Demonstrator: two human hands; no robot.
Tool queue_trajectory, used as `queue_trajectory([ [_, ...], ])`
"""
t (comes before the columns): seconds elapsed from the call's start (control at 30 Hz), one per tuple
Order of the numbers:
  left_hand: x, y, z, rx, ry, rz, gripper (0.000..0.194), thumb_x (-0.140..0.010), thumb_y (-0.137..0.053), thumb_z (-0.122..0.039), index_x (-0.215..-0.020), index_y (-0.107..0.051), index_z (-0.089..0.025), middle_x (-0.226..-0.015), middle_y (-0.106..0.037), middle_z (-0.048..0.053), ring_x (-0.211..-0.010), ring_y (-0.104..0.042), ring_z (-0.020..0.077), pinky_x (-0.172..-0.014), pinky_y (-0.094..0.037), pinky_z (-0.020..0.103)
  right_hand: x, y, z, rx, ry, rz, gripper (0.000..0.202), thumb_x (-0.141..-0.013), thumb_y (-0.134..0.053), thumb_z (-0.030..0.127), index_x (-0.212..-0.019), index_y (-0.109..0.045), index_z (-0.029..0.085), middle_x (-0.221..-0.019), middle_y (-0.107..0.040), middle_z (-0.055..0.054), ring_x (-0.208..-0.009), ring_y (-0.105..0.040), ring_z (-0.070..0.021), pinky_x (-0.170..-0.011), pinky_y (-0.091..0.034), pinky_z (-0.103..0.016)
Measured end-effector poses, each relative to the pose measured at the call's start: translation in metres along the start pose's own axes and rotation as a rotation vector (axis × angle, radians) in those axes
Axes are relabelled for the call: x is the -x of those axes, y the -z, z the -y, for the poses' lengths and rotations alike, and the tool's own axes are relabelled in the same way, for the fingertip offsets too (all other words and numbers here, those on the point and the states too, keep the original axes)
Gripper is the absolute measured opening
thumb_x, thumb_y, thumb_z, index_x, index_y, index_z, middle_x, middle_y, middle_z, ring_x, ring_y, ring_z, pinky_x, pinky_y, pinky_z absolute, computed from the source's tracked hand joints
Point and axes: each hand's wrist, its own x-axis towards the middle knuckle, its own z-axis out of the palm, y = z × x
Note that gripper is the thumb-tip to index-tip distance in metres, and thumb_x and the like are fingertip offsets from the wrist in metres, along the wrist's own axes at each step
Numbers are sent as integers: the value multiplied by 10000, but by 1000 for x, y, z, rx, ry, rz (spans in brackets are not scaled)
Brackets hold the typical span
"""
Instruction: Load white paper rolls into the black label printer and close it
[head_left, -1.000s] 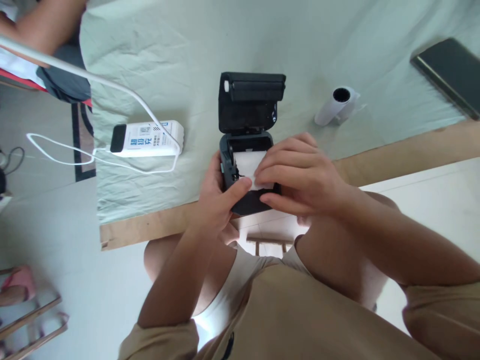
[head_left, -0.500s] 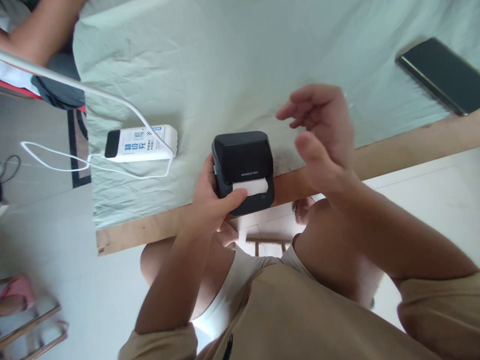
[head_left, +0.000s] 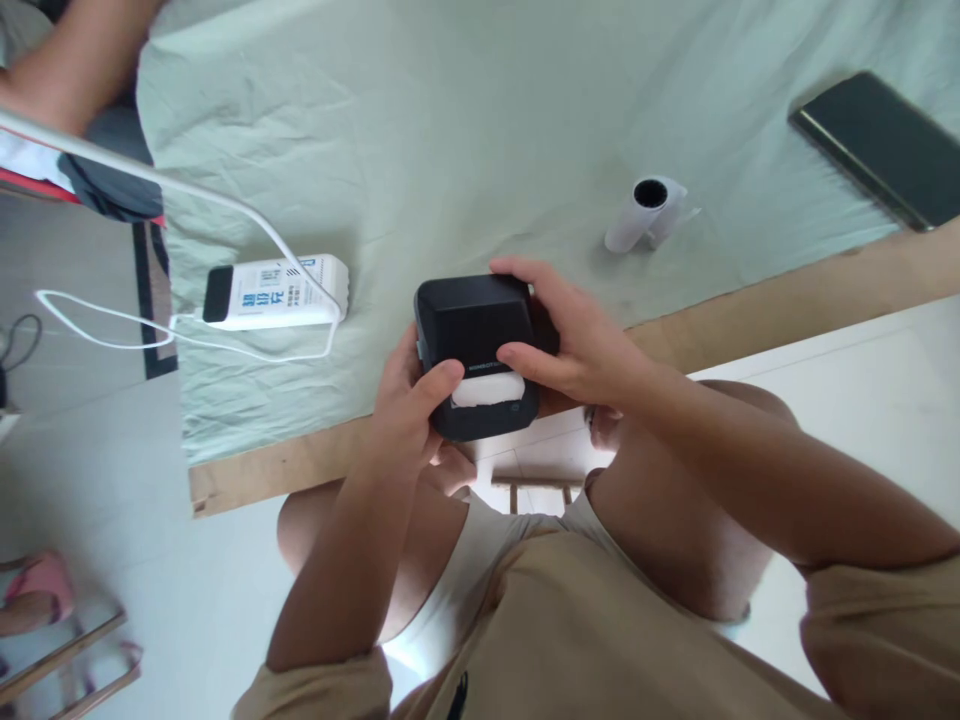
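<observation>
A small black printer (head_left: 474, 325) is held between my two hands over the table's front edge. A strip of white paper (head_left: 489, 390) shows in the slot on its front part. My left hand (head_left: 416, 405) grips the left side, thumb beside the paper. On the other side my right hand (head_left: 559, 335) wraps round the right side, its thumb on the black lid and its fingers at the far right corner. To the right, a white roll (head_left: 634, 222) with a dark core lies on the cloth, touched by neither hand.
On the left of the green cloth (head_left: 450, 130) lies a white power bank (head_left: 277, 292) with a white cable (head_left: 225, 200). A dark phone (head_left: 881, 150) rests at the right. Another person's arm (head_left: 82, 60) is at the upper left.
My right hand has come left and down from above the cloth and taken hold of the printer's right side. The white roll, hidden before, now shows. The printer has shifted slightly left.
</observation>
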Motion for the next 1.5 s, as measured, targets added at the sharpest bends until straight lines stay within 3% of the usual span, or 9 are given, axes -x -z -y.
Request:
queue_trajectory([
  [0.17, 0, -8, -1, 35, 7, -158, 293, -894, -697, -490, -960, -753, -209, -901, -796, 41, -809, -773, 210, -669, -657, 298, 5, 0, 5, 81, 84, -57, 482, -1019, -487, 414, -1460, -433, 227, -1442, -615, -113, -1269, -620, -213, -1037, -554, -394],
  [0.3, -6, -14, -4, 130, 90, -311, 399, -1014, -519, -470, -848, -769, -207, -818, -780, 13, -780, -758, 170, -732, -666, 295, 7, 9, 11, 183, 208, -203, 351, -1034, -443, 409, -1338, -515, 248, -1341, -645, -103, -1239, -629, -203, -1030, -560, -398],
  [0.5, -8, -11, -2, 150, 28, -244, 224, -939, -677, -361, -843, -790, -193, -816, -780, 12, -752, -748, 159, -666, -649, 257, 7, 12, 16, 206, 285, -300, 173, -980, -550, 252, -1153, -558, 249, -1107, -699, -77, -1040, -659, -188, -875, -585, -373],
  [0.73, -8, -6, 0, 69, -46, -179, 206, -955, -686, -361, -863, -786, -206, -756, -745, -13, -632, -697, 120, -581, -595, 209, 5, 16, 12, 273, 284, -235, 359, -915, -695, 341, -1233, -547, 263, -1185, -667, -98, -1103, -640, -221, -854, -596, -379],
  [0.83, -8, -5, 1, 83, -34, -173, 165, -928, -712, -327, -846, -782, -202, -753, -740, -15, -643, -692, 115, -597, -599, 199, 5, 24, 11, 319, 290, -185, 377, -926, -699, 447, -1237, -559, 286, -1102, -678, -85, -1016, -646, -228, -857, -586, -394],
  [0.97, -8, -5, 2, 95, -35, -147, 178, -925, -715, -352, -844, -769, -204, -789, -758, -10, -693, -713, 127, -620, -613, 208, 4, 28, 8, 305, 334, -145, 329, -915, -703, 408, -1188, -595, 261, -1003, -663, -32, -892, -635, -180, -794, -561, -339],
  [1.2, -9, -8, 1, 140, 4, -86, 203, -872, -772, -372, -766, -730, -205, -831, -786, -2, -803, -765, 176, -729, -658, 269, 8, 23, 19, 335, 329, -320, 89, -986, -611, 308, -1055, -641, 261, -558, -568, 94, -502, -552, -92, -561, -487, -260],
  [1.37, -9, -7, 1, 67, -5, -149, 210, -883, -766, -401, -820, -749, -201, -778, -762, -4, -692, -732, 145, -626, -623, 230, 8, 21, 28, 94, 135, -434, 49, -1019, -553, 297, -1034, -593, 273, -829, -725, 30, -640, -687, -116, -553, -539, -273],
  [1.5, -7, -5, 0, -27, 44, -150, 289, -938, -686, -483, -923, -760, -204, -711, -721, -8, -537, -658, 127, -477, -544, 231, 1, 21, 28, 263, 146, -434, 66, -962, -601, 214, -918, -614, 261, -871, -750, 31, -608, -637, -104, -544, -487, -282],
])
